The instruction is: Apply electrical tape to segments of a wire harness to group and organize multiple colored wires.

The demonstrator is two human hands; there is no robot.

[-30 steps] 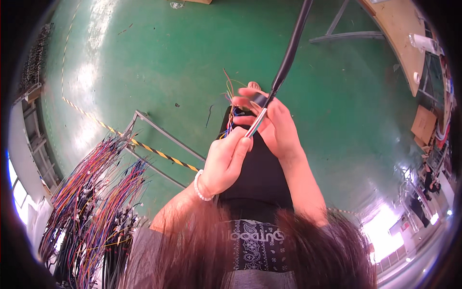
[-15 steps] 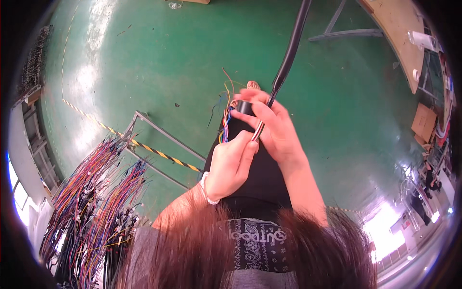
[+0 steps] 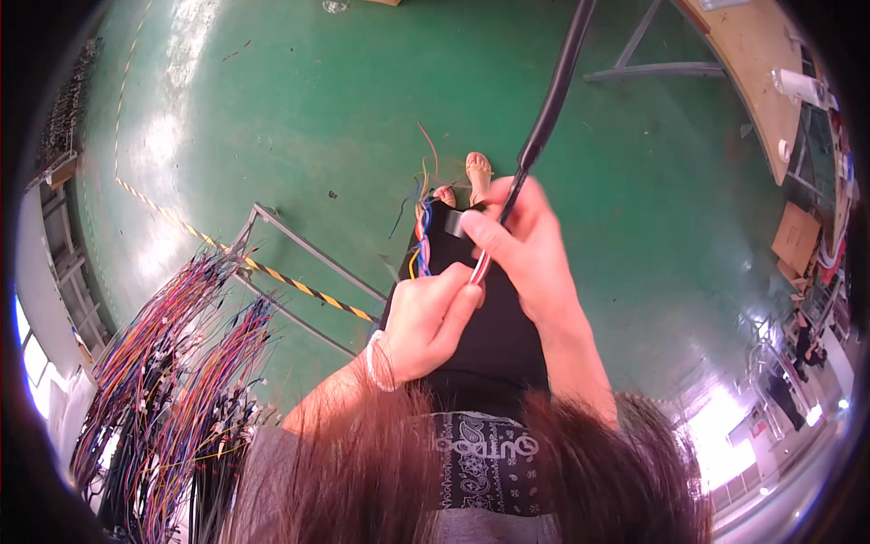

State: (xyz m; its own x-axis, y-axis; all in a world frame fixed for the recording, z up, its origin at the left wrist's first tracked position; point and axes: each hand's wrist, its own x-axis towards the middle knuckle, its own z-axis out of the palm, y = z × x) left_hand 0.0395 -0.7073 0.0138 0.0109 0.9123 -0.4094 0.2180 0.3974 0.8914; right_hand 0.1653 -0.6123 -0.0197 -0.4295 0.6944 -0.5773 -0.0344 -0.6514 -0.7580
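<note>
A thick black-sheathed cable (image 3: 549, 113) slants down from the top of the view to my hands. Its lower end narrows into a bundle of thin wires (image 3: 479, 268), which my left hand (image 3: 428, 319) pinches between thumb and fingers. Loose coloured wire ends (image 3: 423, 231) rise beyond that hand, blue, yellow and red among them. My right hand (image 3: 536, 258) is closed around the narrowed part of the cable, slightly blurred. By its thumb it holds a small roll of black tape (image 3: 455, 223). Some of its fingers are hidden behind the cable.
On the left hang thick bunches of coloured wires (image 3: 168, 331) beside a grey metal frame (image 3: 317, 254). Yellow-black striped tape (image 3: 313, 292) crosses there. A wooden tabletop (image 3: 748, 68) curves along the upper right, with cardboard boxes (image 3: 796, 238) below it. The floor (image 3: 344, 100) is green.
My right hand has turned, its fingers going from spread to curled around the cable. The tape roll has moved slightly nearer to me. My left hand has shifted a little nearer, still pinching the wires.
</note>
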